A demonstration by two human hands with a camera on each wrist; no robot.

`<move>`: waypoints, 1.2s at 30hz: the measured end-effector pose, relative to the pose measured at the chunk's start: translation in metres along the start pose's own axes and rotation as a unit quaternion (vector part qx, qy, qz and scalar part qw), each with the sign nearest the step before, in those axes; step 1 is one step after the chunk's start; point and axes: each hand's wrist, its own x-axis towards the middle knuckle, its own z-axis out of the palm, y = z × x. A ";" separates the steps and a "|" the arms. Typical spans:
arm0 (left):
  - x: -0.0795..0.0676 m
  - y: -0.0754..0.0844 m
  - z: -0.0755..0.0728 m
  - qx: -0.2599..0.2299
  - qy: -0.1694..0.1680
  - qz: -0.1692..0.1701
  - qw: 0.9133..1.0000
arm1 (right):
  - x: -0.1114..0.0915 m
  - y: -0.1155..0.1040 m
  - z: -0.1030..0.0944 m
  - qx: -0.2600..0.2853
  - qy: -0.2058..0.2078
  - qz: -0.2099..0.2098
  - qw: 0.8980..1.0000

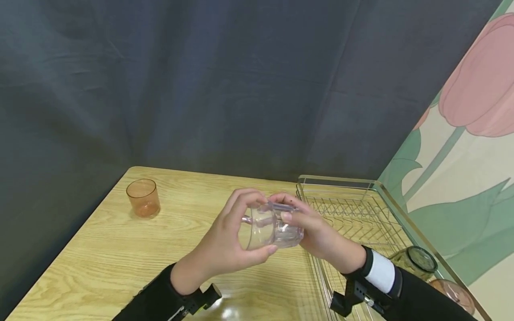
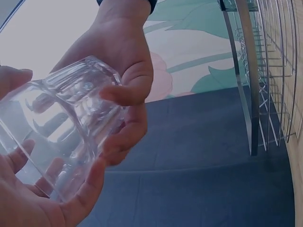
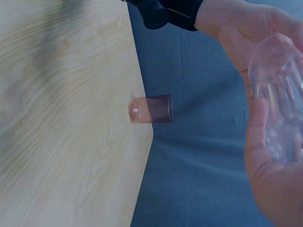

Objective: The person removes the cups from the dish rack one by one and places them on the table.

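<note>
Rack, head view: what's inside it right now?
In the rack, a green glass and a pink glass show near its right side. The right sleeve covers part of both glasses and the near end; anything beneath it can't be seen.

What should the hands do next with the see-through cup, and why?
I'd probably ease the clear glass cup toward the wire rack. The left hand and right hand both hold it above the table, the rack is just beside the right hand, and a green glass already sits there.
</note>
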 end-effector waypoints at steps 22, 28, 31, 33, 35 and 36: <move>-0.032 -0.026 -0.068 0.152 0.013 -0.101 0.983 | -0.030 0.004 -0.039 0.027 -0.061 -0.037 0.997; -0.042 -0.037 -0.094 0.233 0.039 -0.126 0.963 | -0.035 0.002 -0.046 0.022 -0.029 -0.050 0.998; -0.045 -0.043 -0.104 0.267 0.053 -0.138 0.952 | -0.039 0.001 -0.050 0.028 -0.022 -0.048 0.998; -0.046 -0.047 -0.108 0.283 0.058 -0.149 0.946 | -0.042 0.001 -0.053 0.029 -0.020 -0.048 0.998; -0.046 -0.052 -0.111 0.292 0.059 -0.162 0.941 | -0.047 0.000 -0.056 0.026 -0.017 -0.049 0.998; -0.046 -0.056 -0.111 0.295 0.059 -0.165 0.939 | -0.049 0.000 -0.058 0.022 -0.014 -0.048 0.998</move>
